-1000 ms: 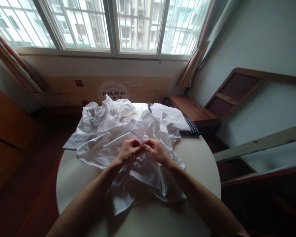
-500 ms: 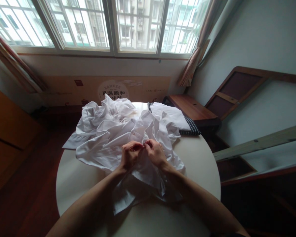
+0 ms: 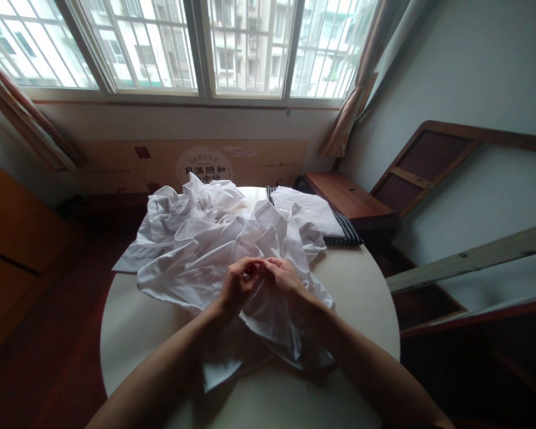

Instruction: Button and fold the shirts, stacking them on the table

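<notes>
A crumpled white shirt lies spread over the round table, one corner hanging toward me. Both my hands meet at its near middle, fingertips together. My left hand is closed, its thumb and fingers pinching the shirt's cloth. Touching it from the right, my right hand also pinches the fabric. Whatever small part sits between the fingertips is hidden by the fingers. Behind and to the left, more white cloth is bunched up; I cannot tell whether it is a separate garment.
Folded white cloth rests on a black-and-white striped piece at the table's far right. The pale table has a curved edge. Beyond it stand a wooden bench and a printed cardboard panel under the window.
My fingers have shifted slightly and come closer together, the right hand now flatter against the left. The cloth under them has moved a little; the rest of the shirt lies the same.
</notes>
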The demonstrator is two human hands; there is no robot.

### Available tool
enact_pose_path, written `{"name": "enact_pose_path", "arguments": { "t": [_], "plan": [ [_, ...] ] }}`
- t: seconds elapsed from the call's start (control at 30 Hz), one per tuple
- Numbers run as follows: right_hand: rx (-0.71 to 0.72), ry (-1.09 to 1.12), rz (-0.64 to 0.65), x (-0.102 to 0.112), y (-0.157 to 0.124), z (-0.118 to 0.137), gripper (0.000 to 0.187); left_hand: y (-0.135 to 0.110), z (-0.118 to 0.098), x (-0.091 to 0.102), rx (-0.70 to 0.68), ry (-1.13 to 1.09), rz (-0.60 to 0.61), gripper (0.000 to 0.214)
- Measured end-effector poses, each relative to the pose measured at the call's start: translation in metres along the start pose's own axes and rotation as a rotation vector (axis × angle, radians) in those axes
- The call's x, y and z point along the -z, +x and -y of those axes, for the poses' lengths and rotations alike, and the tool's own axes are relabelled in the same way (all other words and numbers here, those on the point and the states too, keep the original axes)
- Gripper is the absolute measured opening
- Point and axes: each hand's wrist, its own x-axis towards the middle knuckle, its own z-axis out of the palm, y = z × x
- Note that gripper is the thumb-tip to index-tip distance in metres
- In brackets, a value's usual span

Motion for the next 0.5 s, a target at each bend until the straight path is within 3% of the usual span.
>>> {"name": "enact_pose_path", "arguments": {
  "t": [0.17, 0.23, 0.3, 0.37, 0.5],
  "plan": [
    [0.078, -0.085, -0.065, -0.005, -0.001, -0.004, 0.026, 0.001, -0.005, 0.0, 0.056, 0.044, 0.02, 0.02],
    [0.11, -0.038, -0.148, -0.004, -0.003, -0.001, 0.025, 0.004, -0.009, 0.006, 0.045, 0.004, 0.07, 0.018],
    [0.151, 0.03, -0.285, 0.007, -0.006, 0.007, 0.022, 0.008, -0.015, 0.02, 0.048, -0.033, 0.03, 0.014],
    [0.244, 0.082, -0.48, 0.031, -0.01, 0.019, 0.018, 0.011, -0.021, 0.044, 0.064, -0.019, -0.177, 0.01],
    [0.374, -0.039, -0.873, 0.104, -0.015, 0.038, 0.017, 0.007, -0.025, 0.107, 0.052, 0.151, -0.827, 0.005]
  ]
}}
